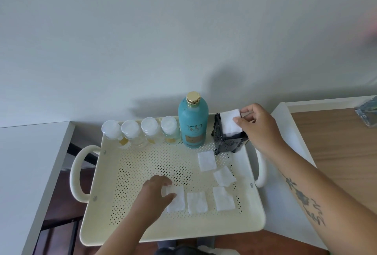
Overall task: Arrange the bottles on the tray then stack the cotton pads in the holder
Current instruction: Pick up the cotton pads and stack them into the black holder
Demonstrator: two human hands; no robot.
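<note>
**On the tray: layout and grips**

Along the far edge stand four small bottles in a row. A teal bottle stands just to their right, and a black holder stands beside it in the far right corner. At the holder's open top the right hand pinches a pad. Near the front, the left hand pinches the edge of the leftmost pad, which lies on the perforated floor. Four loose pads lie flat between it and the holder.

Head camera, one view only: wide-angle, worn above the near edge of the tray, facing forward and down, close over it; wall fills your upper half.
</note>
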